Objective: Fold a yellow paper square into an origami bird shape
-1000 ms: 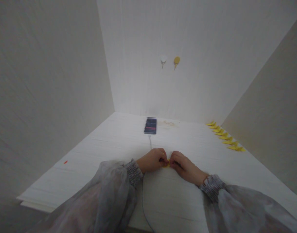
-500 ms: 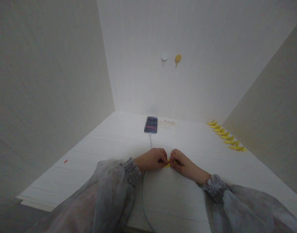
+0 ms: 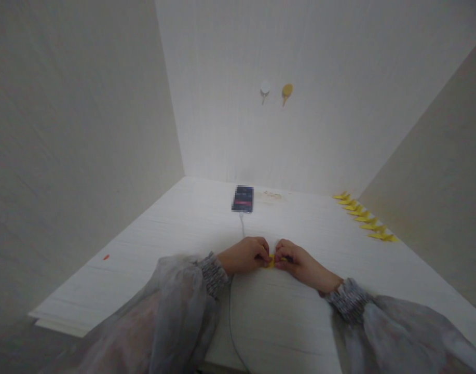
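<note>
Both of my hands rest on the white table [image 3: 152,249], fingertips meeting over a small yellow piece of folded paper [image 3: 272,262]. My left hand [image 3: 246,255] pinches its left side with curled fingers. My right hand [image 3: 300,262] pinches its right side, fingers also curled. Most of the paper is hidden under the fingers. Grey sheer sleeves with gathered cuffs cover both forearms.
A phone [image 3: 243,199] lies further back on the table with a white cable [image 3: 230,311] running toward me between my arms. A row of several yellow folded paper pieces [image 3: 364,218] lines the right wall. Two hooks, white [image 3: 264,90] and yellow [image 3: 286,91], hang on the back wall. A tiny red scrap [image 3: 106,256] lies at the left.
My hands have stayed pinched on the yellow paper with only slight finger shifts; the view has tilted a little.
</note>
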### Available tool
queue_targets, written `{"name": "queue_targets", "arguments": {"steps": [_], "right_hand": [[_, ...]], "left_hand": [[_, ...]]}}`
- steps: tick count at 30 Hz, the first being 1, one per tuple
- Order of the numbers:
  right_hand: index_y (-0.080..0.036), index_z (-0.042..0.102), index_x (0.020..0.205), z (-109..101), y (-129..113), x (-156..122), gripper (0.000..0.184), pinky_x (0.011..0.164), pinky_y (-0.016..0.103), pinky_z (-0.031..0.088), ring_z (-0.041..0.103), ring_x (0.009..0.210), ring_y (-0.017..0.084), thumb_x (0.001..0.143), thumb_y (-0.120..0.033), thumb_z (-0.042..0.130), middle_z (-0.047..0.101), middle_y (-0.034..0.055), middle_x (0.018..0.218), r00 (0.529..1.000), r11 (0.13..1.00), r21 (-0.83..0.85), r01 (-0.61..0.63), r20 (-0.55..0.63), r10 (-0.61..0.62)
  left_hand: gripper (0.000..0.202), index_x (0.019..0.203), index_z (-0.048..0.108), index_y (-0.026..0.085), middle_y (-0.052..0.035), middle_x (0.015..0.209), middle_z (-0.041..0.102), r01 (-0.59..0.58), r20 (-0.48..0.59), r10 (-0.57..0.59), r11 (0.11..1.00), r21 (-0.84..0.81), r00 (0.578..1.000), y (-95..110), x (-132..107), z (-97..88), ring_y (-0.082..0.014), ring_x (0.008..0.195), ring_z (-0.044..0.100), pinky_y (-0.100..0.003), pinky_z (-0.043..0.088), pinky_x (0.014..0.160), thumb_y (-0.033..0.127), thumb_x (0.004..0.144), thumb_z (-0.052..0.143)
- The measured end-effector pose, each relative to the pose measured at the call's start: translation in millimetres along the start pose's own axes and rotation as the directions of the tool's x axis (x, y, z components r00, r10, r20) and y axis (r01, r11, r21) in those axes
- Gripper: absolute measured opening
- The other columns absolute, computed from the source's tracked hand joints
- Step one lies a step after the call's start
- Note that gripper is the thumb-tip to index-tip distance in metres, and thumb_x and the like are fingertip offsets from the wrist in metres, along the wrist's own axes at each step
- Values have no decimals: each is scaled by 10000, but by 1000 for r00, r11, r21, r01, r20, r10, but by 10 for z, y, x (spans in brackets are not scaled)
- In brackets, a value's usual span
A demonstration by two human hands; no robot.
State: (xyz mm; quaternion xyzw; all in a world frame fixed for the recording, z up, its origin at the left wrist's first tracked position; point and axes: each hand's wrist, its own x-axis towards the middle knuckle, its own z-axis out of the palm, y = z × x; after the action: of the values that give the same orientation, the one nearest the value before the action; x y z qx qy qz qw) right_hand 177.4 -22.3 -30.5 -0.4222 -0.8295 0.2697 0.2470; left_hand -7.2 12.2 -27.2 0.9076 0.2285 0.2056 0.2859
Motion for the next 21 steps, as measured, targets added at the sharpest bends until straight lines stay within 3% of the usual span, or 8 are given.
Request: {"name": "queue_targets", "arguments": {"steps": [4,11,21], "right_hand": [[-169,517,631,-1,-24,0,105,673,273,379,454,740,145,735,-159,519,470,15,721,999,998,-54,19,-39,-21],[-169,469,576,20,-112,26,148,649,280,365,438,707,151,703,-96,491,463,15,680,992,990,-128,-56,-124,40],[-172,500,565,30,-102,53,148,624,270,367,448,691,149,649,-52,479,478,11,656,990,983,-158,-97,-116,79]], "left_hand": [[137,683,661,138,-39,789,574,-6,7,6,1000,15,1000,33,19,-19,-85,669,526,-187,400,672,133,683,524],[166,701,662,144,-36,801,578,-33,-15,33,999,18,999,60,14,-46,-84,688,526,-175,397,673,145,695,496],[210,634,654,130,-22,725,579,64,-53,-64,998,4,997,52,31,-1,-71,605,515,-175,380,573,253,712,503]]}}
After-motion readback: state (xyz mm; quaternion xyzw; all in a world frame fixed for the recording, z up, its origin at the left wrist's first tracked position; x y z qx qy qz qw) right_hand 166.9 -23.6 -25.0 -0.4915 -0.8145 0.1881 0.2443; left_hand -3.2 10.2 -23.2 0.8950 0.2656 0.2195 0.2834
